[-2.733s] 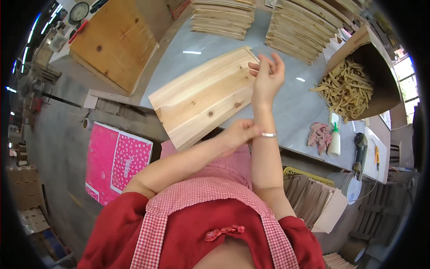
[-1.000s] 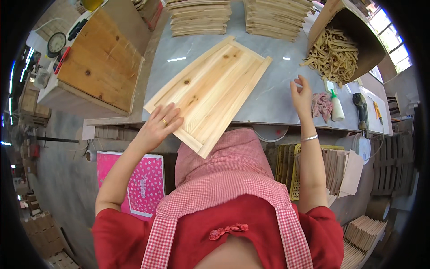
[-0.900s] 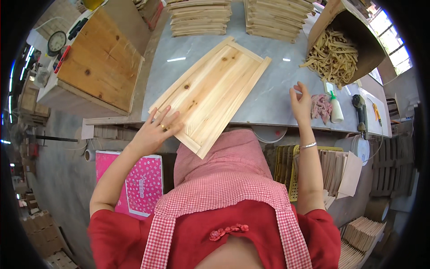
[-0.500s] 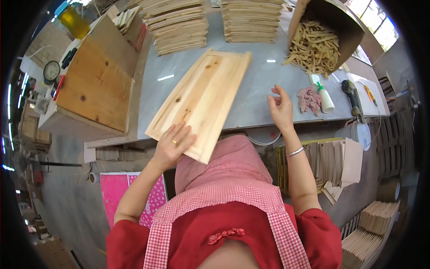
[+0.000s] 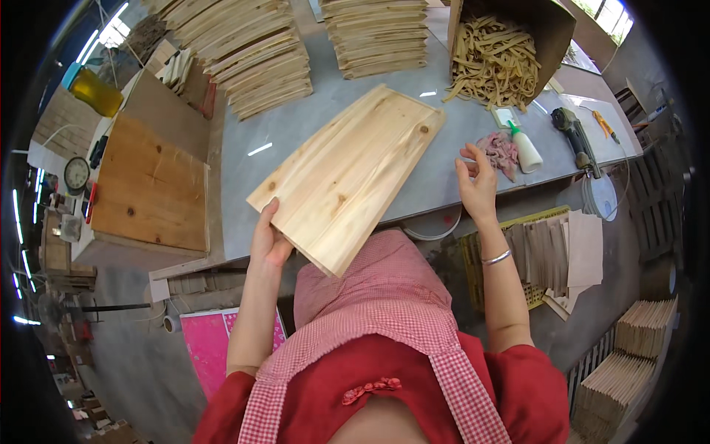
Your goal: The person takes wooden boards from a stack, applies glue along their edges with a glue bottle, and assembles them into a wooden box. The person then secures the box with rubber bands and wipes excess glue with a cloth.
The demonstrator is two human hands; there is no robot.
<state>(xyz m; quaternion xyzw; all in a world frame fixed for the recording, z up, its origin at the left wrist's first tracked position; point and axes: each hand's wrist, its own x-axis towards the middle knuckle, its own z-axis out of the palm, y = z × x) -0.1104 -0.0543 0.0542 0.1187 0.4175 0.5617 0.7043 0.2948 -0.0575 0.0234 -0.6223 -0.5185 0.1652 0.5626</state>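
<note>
One pale wooden panel (image 5: 347, 177) spans the space between the two hands. The left hand (image 5: 271, 237) grips its near edge by the left corner, thumb against the upper face, fingers mostly hidden beneath. From there the panel slants away over the grey tabletop (image 5: 429, 177); whether its far end touches I cannot tell. The right hand (image 5: 477, 181) is empty and half open, fingers loosely curled, apart from the panel's right side.

Well left of the left hand is a round dial (image 5: 76, 175), then a wood-faced box (image 5: 151, 185). Below that hand, by its forearm, lies a pink case (image 5: 203, 351). Ahead of it rises a tall panel stack (image 5: 259, 59), with a second stack (image 5: 376, 37) to its right. Ahead of the right hand, an open carton (image 5: 553, 44) holds tan strips (image 5: 495, 63). Just beyond its fingers, a crumpled pink cloth (image 5: 499, 152) and a white bottle (image 5: 526, 153) stand between it and a dark power tool (image 5: 573, 137). Beside its forearm, a yellow crate (image 5: 473, 275) holds thin boards (image 5: 540, 251).
</note>
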